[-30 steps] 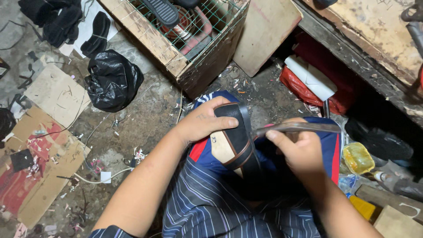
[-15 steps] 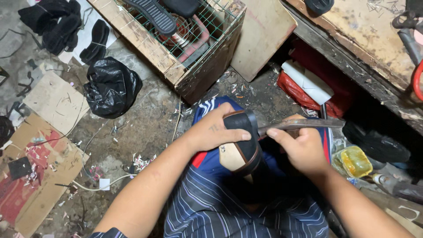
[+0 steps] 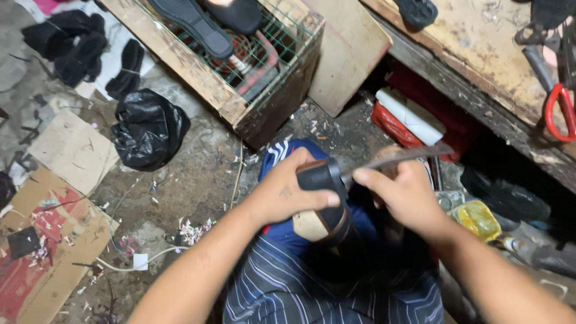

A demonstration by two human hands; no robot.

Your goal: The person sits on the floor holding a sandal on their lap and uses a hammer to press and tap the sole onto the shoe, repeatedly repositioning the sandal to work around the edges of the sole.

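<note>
My left hand [image 3: 287, 193] grips a black shoe [image 3: 327, 207] with a tan sole, held upright over my lap. The thumb lies across its black upper. My right hand [image 3: 403, 195] holds a long flat metal blade [image 3: 402, 157] whose near end meets the top of the shoe, while its tip points right toward the red bag. Both forearms reach in from the bottom edge. My striped dark shirt [image 3: 282, 288] and blue shorts [image 3: 282, 157] sit below the shoe.
A wooden crate [image 3: 240, 108] with green wire mesh holds black soles at top centre. A black plastic bag [image 3: 147, 129] and cardboard sheets [image 3: 69, 150] lie left on the littered floor. A worn wooden bench [image 3: 480, 66] with red-handled scissors [image 3: 561, 111] runs along the right. A yellow container [image 3: 478, 219] sits right.
The view has shifted a little, and the shoe and both hands sit lower in it. The blade's tip has tilted slightly upward to the right. Both hands keep their hold.
</note>
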